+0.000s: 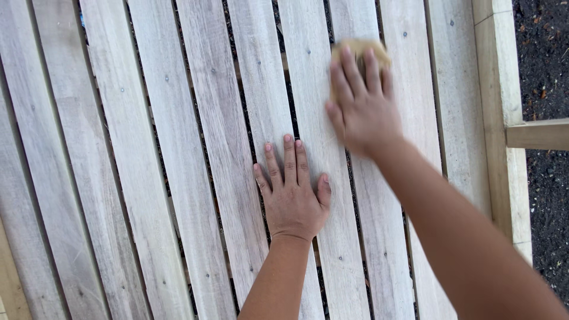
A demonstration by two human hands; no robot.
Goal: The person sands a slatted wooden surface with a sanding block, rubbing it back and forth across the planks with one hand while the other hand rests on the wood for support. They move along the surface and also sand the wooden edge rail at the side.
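Note:
A panel of pale wooden slats (178, 148) fills most of the view, with narrow gaps between the boards. My left hand (291, 191) lies flat on the slats near the middle, palm down, fingers together and pointing away from me. My right hand (360, 101) is further away and to the right, blurred by motion. It presses a tan piece of sandpaper (360, 48) against a slat, and the paper shows just beyond the fingertips.
A thicker wooden frame rail (504, 118) runs along the panel's right side, with a crosspiece (538, 134) sticking out to the right. Dark soil (548, 59) lies beyond it. Small nail heads dot the slats.

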